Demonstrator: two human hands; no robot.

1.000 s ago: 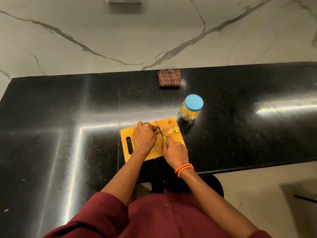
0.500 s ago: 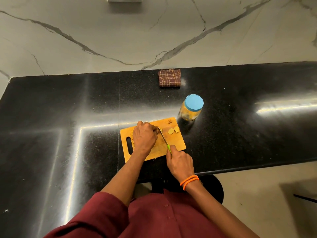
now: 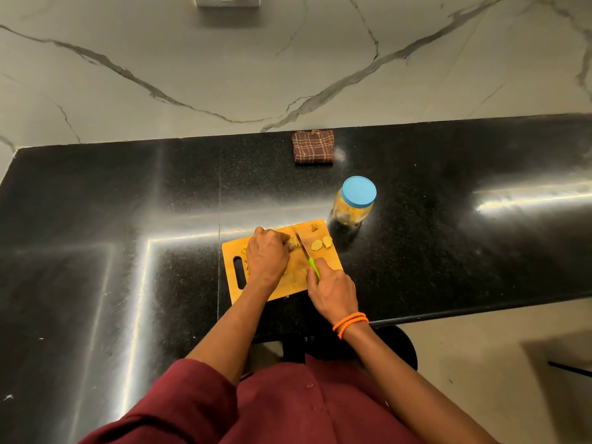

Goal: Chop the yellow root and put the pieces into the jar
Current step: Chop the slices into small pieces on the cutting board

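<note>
A wooden cutting board lies on the black counter in front of me. My left hand holds down the yellow root, mostly hidden under its curled fingers. My right hand grips the green handle of a small knife, whose blade rests on the root's right end. Two cut yellow slices lie right of the blade. The clear jar with a blue lid on stands just beyond the board's far right corner and holds some yellow pieces.
A folded brown checked cloth lies near the marble wall behind the jar. A few yellow scraps sit near the board's handle slot. The counter's front edge runs just behind my right wrist.
My right hand pulled the knife back toward me half a second ago and has now pushed it forward again, sawing at the root. My left hand stayed in place.
</note>
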